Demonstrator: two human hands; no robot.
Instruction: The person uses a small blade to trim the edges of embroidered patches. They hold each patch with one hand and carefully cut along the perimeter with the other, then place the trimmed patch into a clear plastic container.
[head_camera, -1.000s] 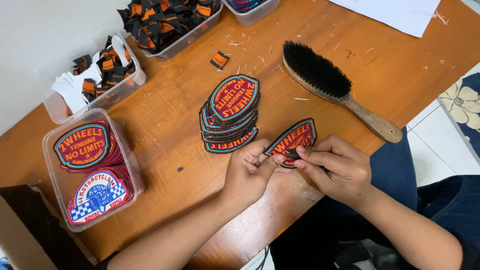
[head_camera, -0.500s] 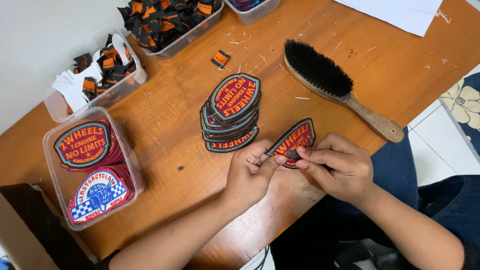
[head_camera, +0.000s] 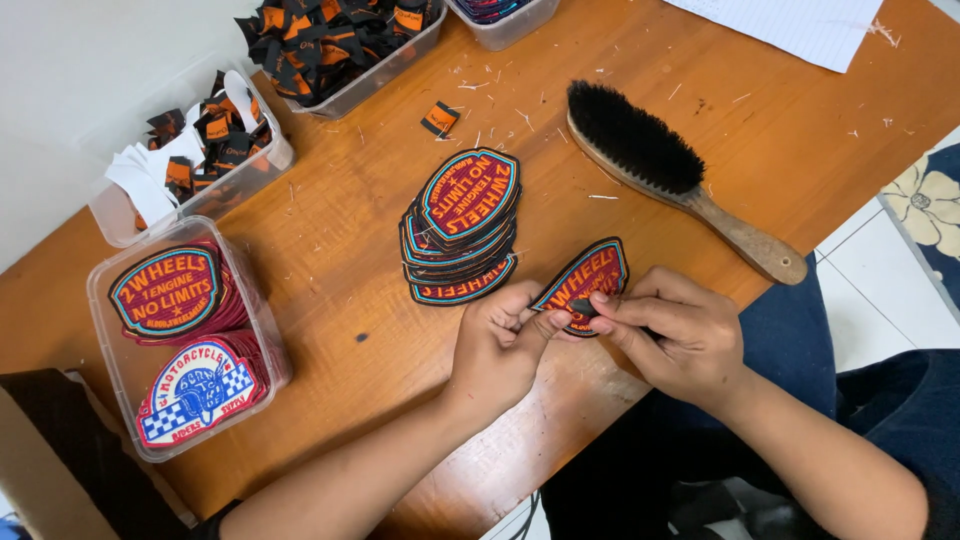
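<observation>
A red embroidered patch with a black and blue edge (head_camera: 590, 282) is held between both hands just above the wooden table (head_camera: 340, 300). My left hand (head_camera: 500, 345) pinches its lower left corner. My right hand (head_camera: 672, 335) grips its lower right side with fingertips on the face. Just to the left lies a stack of several matching patches (head_camera: 462, 225), fanned out on the table.
A wooden brush with black bristles (head_camera: 670, 170) lies behind my right hand. A clear tub of patches (head_camera: 180, 340) sits at the left. Two tubs of small black and orange labels (head_camera: 200, 150) (head_camera: 340, 45) stand at the back. A loose label (head_camera: 438, 118) and thread scraps lie nearby.
The patch stays between both hands; the fingers have shifted only slightly on it. Nothing else on the table has moved.
</observation>
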